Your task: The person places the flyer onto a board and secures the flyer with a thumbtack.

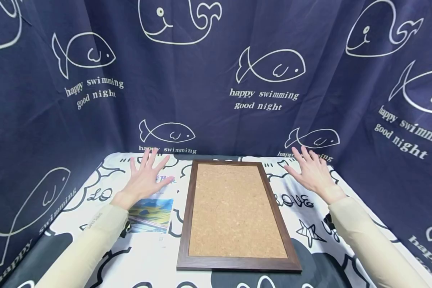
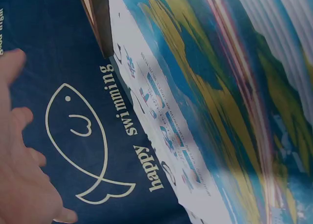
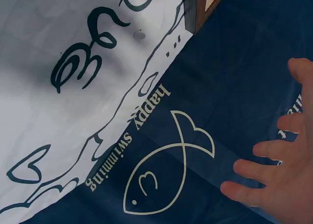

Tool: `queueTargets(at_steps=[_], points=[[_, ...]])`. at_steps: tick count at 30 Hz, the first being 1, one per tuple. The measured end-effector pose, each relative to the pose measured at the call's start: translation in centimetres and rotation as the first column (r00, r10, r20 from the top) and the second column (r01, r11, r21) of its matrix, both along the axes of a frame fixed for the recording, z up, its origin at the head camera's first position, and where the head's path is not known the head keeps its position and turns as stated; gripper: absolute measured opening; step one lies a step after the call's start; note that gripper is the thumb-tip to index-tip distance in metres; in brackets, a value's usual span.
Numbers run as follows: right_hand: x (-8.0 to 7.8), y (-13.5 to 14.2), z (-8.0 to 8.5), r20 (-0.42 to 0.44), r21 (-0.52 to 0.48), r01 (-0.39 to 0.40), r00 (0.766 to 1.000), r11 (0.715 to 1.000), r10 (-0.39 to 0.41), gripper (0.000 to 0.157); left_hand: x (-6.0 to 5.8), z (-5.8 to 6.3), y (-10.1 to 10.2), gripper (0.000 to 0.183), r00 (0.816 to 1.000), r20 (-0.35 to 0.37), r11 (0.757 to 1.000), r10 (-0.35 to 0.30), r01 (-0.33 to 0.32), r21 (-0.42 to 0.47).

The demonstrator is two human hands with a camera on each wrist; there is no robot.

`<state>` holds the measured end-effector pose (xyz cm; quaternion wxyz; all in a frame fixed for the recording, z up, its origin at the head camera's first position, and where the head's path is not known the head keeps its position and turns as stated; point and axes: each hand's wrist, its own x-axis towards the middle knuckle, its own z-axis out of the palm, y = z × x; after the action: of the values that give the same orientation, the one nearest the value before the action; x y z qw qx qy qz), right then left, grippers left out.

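Note:
My left hand [image 1: 144,180] is held over a printed poster [image 1: 153,214], fingers spread and holding nothing. The poster carries a blue, green and yellow landscape picture with lettering above it; my hand and sleeve cover part of it. To the right of it lies a cork board [image 1: 235,212] in a dark brown wooden frame [image 1: 237,263]. Beyond the board's right side my right hand [image 1: 314,174] hovers with spread fingers, also holding nothing. A small round white piece [image 3: 139,34] sits on the cloth in the right wrist view.
A white table cloth [image 1: 151,260] with black drawings and lettering covers the table. Dark blue curtains [image 1: 216,80] with white fish and whale outlines hang behind and at both sides, close to the table's back edge.

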<state>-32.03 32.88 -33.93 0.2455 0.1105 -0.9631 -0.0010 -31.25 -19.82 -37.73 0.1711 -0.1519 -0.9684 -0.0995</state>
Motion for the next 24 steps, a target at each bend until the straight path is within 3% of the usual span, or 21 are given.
queueTargets(at_steps=[4, 7, 9, 12, 17, 20, 24], points=[[0.0, 0.3, 0.0, 0.018, 0.017, -0.013, 1.0, 1.0, 0.013, 0.07, 0.1, 0.0, -0.8, 0.074, 0.998, 0.061, 0.999, 0.031, -0.033, 0.034], [-0.1, 0.7, -0.3, 0.099, -0.035, -0.055, 0.993, 0.998, 0.058, 0.064, 0.6, -0.1, -2.0, 0.072, 0.981, 0.17, 0.991, 0.096, -0.109, 0.073], [-0.3, 1.1, -0.7, 0.173, -0.107, -0.073, 0.981, 0.992, 0.091, 0.059, 0.9, -0.2, -3.0, 0.073, 0.959, 0.242, 0.982, 0.15, -0.173, 0.079], [-0.8, 1.6, -1.7, 0.246, -0.208, -0.091, 0.959, 0.974, 0.142, 0.05, 1.6, -0.1, -4.3, 0.076, 0.907, 0.353, 0.96, 0.232, -0.271, 0.067], [-1.5, 2.1, -3.5, 0.279, -0.238, -0.143, 0.937, 0.961, 0.209, 0.031, 3.0, -0.1, -6.1, 0.077, 0.821, 0.469, 0.932, 0.326, -0.361, -0.016], [-1.6, 2.1, -4.4, 0.286, -0.229, -0.168, 0.93, 0.959, 0.231, 0.026, 3.7, -0.1, -7.0, 0.077, 0.793, 0.499, 0.93, 0.348, -0.361, -0.075], [-1.9, 2.3, -5.5, 0.303, -0.233, -0.17, 0.923, 0.958, 0.238, 0.019, 3.9, -0.3, -7.7, 0.07, 0.771, 0.529, 0.926, 0.354, -0.367, -0.086]])
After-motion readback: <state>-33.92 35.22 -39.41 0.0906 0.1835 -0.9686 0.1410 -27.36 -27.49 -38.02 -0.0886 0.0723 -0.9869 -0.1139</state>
